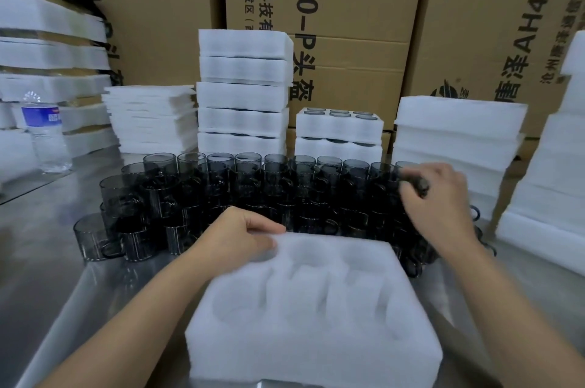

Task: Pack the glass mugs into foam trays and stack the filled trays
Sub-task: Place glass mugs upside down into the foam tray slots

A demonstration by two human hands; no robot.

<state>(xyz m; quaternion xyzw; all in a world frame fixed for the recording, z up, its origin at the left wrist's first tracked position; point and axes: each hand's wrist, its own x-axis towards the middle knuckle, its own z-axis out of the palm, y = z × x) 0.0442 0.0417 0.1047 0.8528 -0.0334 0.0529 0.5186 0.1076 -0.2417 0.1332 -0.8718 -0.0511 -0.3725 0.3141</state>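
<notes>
two grips, one on foam, one on glass
the soft white foam tray (pixel 300 356), its round pockets unfilled, is pinched at its far left corner by the left hand (pixel 240 238), thumb over fingers. a dark mug (pixel 419 186), blurred, at the right end of the cylindrical smoked glass mugs (pixel 237 191) just behind is clasped by the curled right hand (pixel 440 200). filled trays (pixel 338 128) are stacked beyond.

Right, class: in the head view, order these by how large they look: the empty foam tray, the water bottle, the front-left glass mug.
1. empty foam tray, by far, though nearest the camera.
2. water bottle, taller than the mug.
3. front-left glass mug, similar width, so close.
</notes>
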